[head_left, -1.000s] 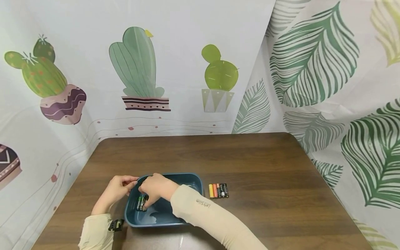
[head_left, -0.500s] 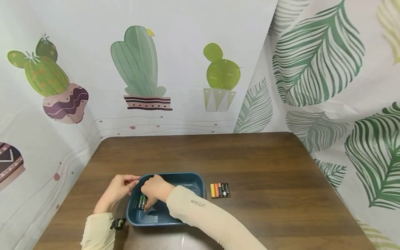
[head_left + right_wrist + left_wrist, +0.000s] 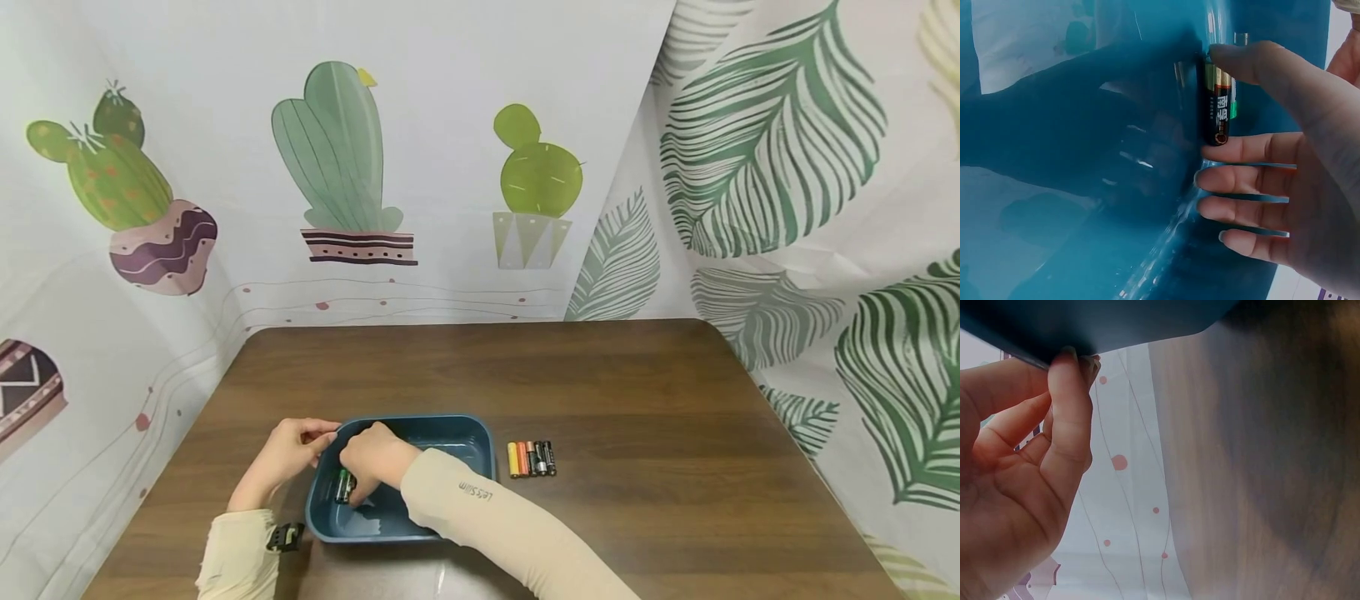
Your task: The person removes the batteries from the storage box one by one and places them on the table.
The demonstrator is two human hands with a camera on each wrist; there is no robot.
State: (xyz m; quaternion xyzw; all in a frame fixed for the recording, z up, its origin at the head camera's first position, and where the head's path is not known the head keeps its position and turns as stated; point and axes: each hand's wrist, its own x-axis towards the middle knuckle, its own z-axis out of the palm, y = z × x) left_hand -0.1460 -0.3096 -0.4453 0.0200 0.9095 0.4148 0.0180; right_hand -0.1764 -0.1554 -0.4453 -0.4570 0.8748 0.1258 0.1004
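Note:
A blue rectangular basin sits on the table, and inside it at the left lie batteries. My left hand pinches the basin's rim at the far left corner; the left wrist view shows the thumb and fingers on the basin's edge. My right hand reaches down into the basin. Between its thumb and index finger it holds a black-and-gold battery by the two ends, close to the basin wall. A green-banded battery lies right behind that one, partly hidden. The other right fingers are spread and nearly straight.
Just right of the basin, several batteries lie side by side in a row on the wooden table. A patterned cloth hangs behind the table. A black strap device is at the left wrist.
The scene has drifted slightly right in the head view. My left hand stays on the rim. The right hand has shifted only slightly at the batteries and now covers more of them.

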